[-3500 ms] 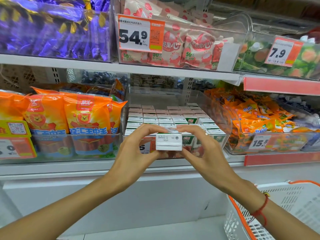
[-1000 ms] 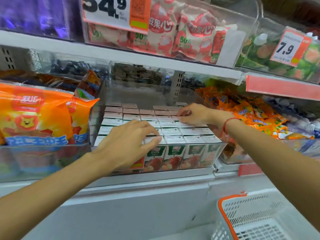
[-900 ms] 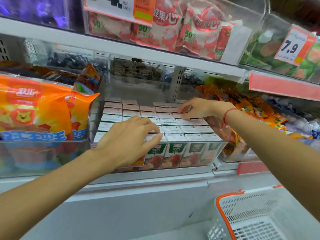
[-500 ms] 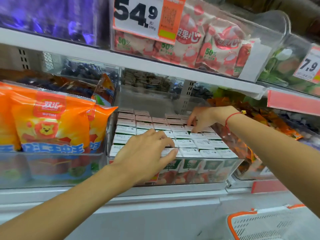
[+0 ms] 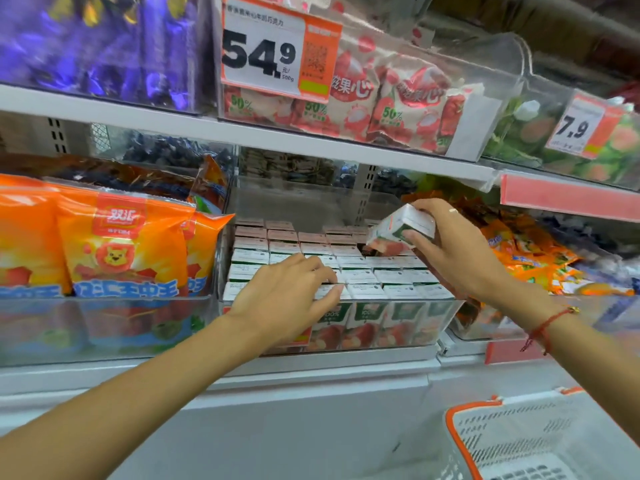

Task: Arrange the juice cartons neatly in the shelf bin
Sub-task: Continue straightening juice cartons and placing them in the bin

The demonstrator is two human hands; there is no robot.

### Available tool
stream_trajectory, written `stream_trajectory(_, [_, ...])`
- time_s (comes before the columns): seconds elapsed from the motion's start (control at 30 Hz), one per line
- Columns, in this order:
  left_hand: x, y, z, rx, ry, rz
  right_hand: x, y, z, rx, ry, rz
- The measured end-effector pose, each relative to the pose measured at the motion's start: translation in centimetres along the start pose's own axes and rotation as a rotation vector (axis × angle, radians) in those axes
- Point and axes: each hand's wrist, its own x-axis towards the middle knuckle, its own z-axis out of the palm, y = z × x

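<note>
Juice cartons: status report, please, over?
Right hand holds one carton, tilted, above the bin. Left hand rests on front rows. Nothing blocking.

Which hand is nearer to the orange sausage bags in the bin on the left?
Left. The left hand rests on the packed cartons, just right of the orange sausage bags. The right hand is farther right, holding a lifted carton.
</note>
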Motion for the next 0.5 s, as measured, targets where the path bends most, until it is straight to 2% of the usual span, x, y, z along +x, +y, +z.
stream_trajectory(0.1, [0.0, 0.4, -0.7, 0.005, -0.019, -0.027, -2.4, -3.1, -0.8, 0.247, 0.139, 0.052])
stream_trajectory(0.17, [-0.4, 1.2, -1.5, -0.031, 0.037, -0.042, -4.1, -5.2, -1.1, 0.43, 0.148, 0.117])
stream_trajectory(0.23, [-1.4, 2.5, -2.4, -0.173, 0.163, -0.089, -5.7, -7.0, -1.1, 0.591, 0.119, 0.17])
stream_trajectory(0.3, [-2.7, 4.0, -2.9, -0.448, 0.207, -0.199, -6.8, -8.4, -0.6, 0.716, 0.07, 0.219])
stream_trajectory(0.4, [-4.5, 5.8, -2.8, -0.995, -0.015, -0.379, -7.9, -9.4, 0.4, 0.911, -0.071, 0.367])
stream_trajectory(0.5, [-5.7, 6.0, -2.5, -1.176, -0.139, -0.403, -8.7, -9.8, 1.2, 1.036, -0.13, 0.434])
